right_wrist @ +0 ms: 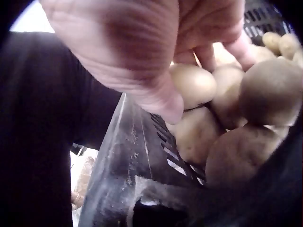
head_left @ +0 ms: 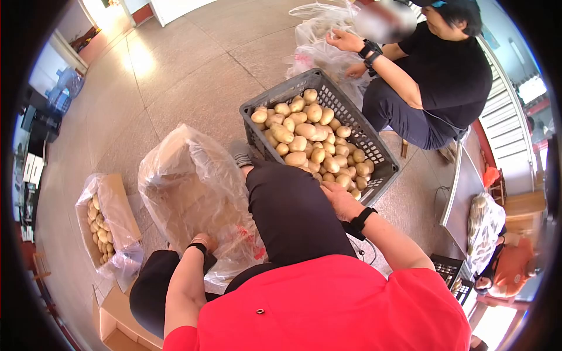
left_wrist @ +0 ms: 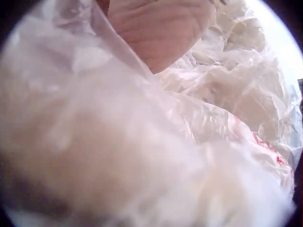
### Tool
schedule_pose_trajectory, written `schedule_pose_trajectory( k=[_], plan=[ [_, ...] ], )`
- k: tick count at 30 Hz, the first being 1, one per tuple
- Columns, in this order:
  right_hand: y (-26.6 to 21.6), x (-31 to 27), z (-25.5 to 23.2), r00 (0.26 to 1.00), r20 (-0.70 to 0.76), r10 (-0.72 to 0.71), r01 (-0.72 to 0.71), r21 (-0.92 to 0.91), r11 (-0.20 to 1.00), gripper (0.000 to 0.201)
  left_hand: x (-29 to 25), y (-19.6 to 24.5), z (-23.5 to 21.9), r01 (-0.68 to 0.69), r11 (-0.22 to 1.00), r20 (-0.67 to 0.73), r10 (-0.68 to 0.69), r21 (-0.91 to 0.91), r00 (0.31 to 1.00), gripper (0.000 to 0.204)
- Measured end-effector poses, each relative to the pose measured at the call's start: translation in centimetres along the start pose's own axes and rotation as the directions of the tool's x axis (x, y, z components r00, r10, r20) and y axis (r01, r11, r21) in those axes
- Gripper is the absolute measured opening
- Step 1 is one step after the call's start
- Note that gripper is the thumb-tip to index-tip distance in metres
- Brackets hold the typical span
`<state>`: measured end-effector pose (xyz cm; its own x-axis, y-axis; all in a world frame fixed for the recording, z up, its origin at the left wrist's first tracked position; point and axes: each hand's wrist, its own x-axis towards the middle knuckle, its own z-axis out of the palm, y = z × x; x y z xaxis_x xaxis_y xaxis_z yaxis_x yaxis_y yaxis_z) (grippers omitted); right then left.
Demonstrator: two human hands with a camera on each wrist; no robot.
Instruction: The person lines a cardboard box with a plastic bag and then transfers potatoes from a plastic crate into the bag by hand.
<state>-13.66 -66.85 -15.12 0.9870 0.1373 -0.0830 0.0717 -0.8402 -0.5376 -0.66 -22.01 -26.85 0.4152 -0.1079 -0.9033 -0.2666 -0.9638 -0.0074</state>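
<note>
A dark plastic crate full of potatoes stands in front of the person. The right hand reaches over its near edge; in the right wrist view this hand has its thumb and fingers curled round a potato among others. To the left, a box lined with a clear plastic bag shows no potatoes inside. The left hand is at its near edge, at the plastic. In the left wrist view part of the left hand shows behind the film; its fingertips are hidden.
Far left stands a smaller lined box with potatoes. An open cardboard box is at the lower left. Another person crouches beyond the crate, handling plastic bags. A table stands at the right.
</note>
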Motion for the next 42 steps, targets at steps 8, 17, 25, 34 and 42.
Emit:
schedule_pose_trajectory(
  k=[8, 17, 25, 34, 42],
  plan=[
    [-0.5, -0.1, -1.1, 0.998, 0.021, 0.066, -0.065, -0.029, 0.997, 0.058, -2.3, 1.4, -10.0, -0.419, 0.644, -0.625, -0.12, -0.641, 0.772, 0.028],
    [-16.1, -2.7, -21.8, 0.449, -0.839, -0.307, 0.502, -0.046, 0.863, 0.01, -38.3, 10.6, -18.3, -0.868, 0.031, -0.867, 0.072, 0.495, -0.492, 0.015],
    [-17.8, -11.4, -24.1, 0.117, -0.871, -0.478, 0.731, -0.25, 0.635, 0.008, -49.2, 11.8, -17.2, -0.828, -0.239, -0.626, 0.558, 0.507, -0.545, 0.022],
    [-15.7, -15.5, -24.0, 0.353, -0.812, -0.465, 0.716, -0.086, 0.693, 0.012, -49.7, 12.3, -14.5, -0.81, -0.132, -0.719, 0.397, 0.571, -0.571, 0.015],
    [-17.6, -12.9, -23.2, 0.505, -0.724, -0.47, 0.668, -0.017, 0.744, 0.018, -48.6, 13.4, -13.9, -0.756, -0.054, -0.728, 0.236, 0.652, -0.644, 0.016]
  ],
)
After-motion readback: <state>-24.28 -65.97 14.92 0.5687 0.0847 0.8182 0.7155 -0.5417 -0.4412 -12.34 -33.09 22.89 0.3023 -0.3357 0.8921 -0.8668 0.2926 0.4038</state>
